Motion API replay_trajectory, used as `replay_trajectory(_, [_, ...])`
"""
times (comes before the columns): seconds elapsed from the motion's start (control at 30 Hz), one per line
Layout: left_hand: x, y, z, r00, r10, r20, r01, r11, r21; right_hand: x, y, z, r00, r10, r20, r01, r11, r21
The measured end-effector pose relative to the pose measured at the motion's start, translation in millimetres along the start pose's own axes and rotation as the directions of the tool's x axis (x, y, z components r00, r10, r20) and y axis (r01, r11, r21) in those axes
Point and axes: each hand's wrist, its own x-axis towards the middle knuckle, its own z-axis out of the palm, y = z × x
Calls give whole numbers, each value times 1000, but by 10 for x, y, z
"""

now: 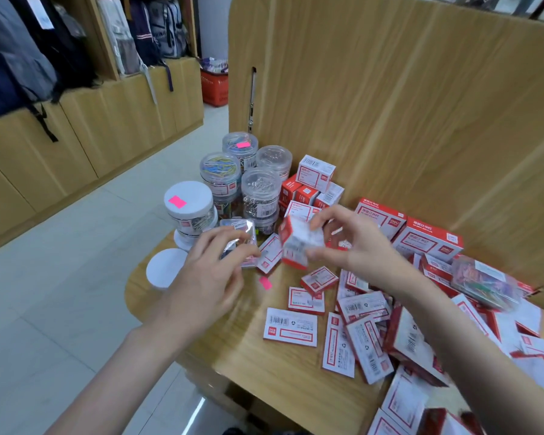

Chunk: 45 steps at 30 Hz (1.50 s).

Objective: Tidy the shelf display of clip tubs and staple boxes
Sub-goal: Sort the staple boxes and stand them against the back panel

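the right hand (352, 243) pinches a red-and-white staple box (299, 243) between thumb and curled fingers, lifted above the shelf (264, 365) near its middle. the left hand (211, 271) has its grip curled round a small clear clip case (239, 240), held just left of that box; the motion blur hides whether the two touch. behind the hands stand clear clip tubs (261, 196) stacked in a cluster at the shelf's back left corner, with a white-lidded tub (189, 202) bearing a pink sticker (177, 202) at the front left. to the right, more staple boxes (358, 324) lie scattered flat and tilted, and larger red boxes (427, 240) sit against the wooden back panel (390, 105). a loose white lid (167, 268) lies near the shelf's left edge.
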Motion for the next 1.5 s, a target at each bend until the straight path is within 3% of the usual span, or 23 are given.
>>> replay_trajectory(0.13, [2, -1, 0, 1000, 0, 9, -1, 1000, 6, 292, 32, -12, 970, -65, -235, 10, 973, -230])
replay_trajectory(0.27, [-2, -4, -4, 1000, 1, 17, -1, 1000, 3, 381, 155, 135, 973, -160, -169, 75, 902, -425])
replay_trajectory(0.4, [-3, -2, 1, 1000, -1, 17, 2, 1000, -2, 237, 116, 133, 925, -309, -223, 156, 840, -520])
replay_trajectory(0.47, [-6, -4, 7, 1000, 0, 10, 0, 1000, -8, 131, 109, 179, 956, -261, -136, 150, 830, -537])
replay_trajectory(0.53, [-10, 0, 5, 1000, -9, -3, 9, 1000, -12, 19, 139, 319, 988, -136, 69, 152, 827, -542])
replay_trajectory(0.6, [-14, 5, 1, 1000, -14, -4, 14, 1000, -13, -13, 212, 478, 968, -133, 213, 234, 785, -574])
replay_trajectory(0.8, [-11, 0, -5, 1000, -11, -9, 11, 1000, -23, 19, 255, 668, 950, -33, 310, 265, 609, -747])
replay_trajectory(0.93, [-24, 5, 8, 999, -30, -12, 30, 999, -26, -125, 271, 549, 918, -40, 396, 306, 705, -640])
replay_trajectory(1.0, [-26, 8, 6, 1000, -29, -10, 29, 999, -23, -171, 257, 519, 946, -37, 323, 224, 795, -564])
replay_trajectory(1.1, [-18, 2, -3, 1000, -20, -7, 20, 1000, -20, -167, 207, 599, 989, 27, 143, 58, 832, -552])
replay_trajectory(1.23, [-25, 10, 11, 999, -22, -25, 21, 1000, -21, -76, 98, 847, 991, 125, -46, -123, 719, -684])
replay_trajectory(1.33, [-34, 19, 30, 999, -30, -21, 30, 999, -20, -63, 72, 906, 987, 155, -40, -135, 671, -729])
replay_trajectory(1.5, [-17, -2, -11, 999, -33, 4, 33, 999, -27, -34, 14, 762, 984, 178, -29, -152, 732, -664])
